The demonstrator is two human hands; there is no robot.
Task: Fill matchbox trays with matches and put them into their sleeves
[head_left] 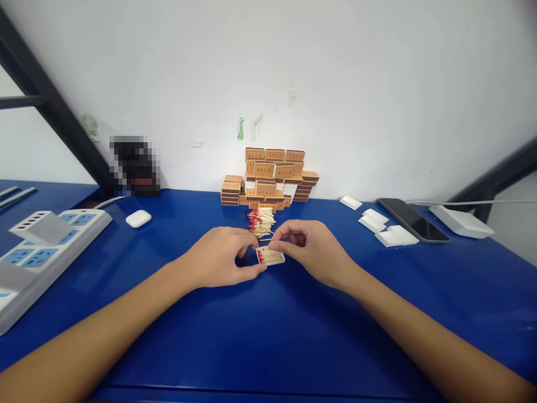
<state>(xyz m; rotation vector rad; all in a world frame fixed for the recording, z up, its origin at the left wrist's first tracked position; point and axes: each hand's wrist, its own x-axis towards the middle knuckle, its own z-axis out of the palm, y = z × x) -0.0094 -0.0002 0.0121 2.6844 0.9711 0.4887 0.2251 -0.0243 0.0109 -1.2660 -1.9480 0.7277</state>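
A small white matchbox tray (276,261) lies on the table, partly filled with red-headed matches (271,256). Around its left end curve the thumb and index finger of my left hand (224,254), closed on the tray. My right hand (310,246) is over the tray's upper right edge, its thumb and index finger pinched together. Whether a match is between those fingertips is hard to see. Just beyond both hands lies a heap of loose matches (262,219), most with their red heads to the left.
Stacked matchboxes (264,169) stand against the wall behind the heap. To the right are white trays (394,237), a phone (413,220) and a white device (461,221) with a cable. On the left are an earbud case (138,218) and a power strip (90,224) with plugged-in adapters.
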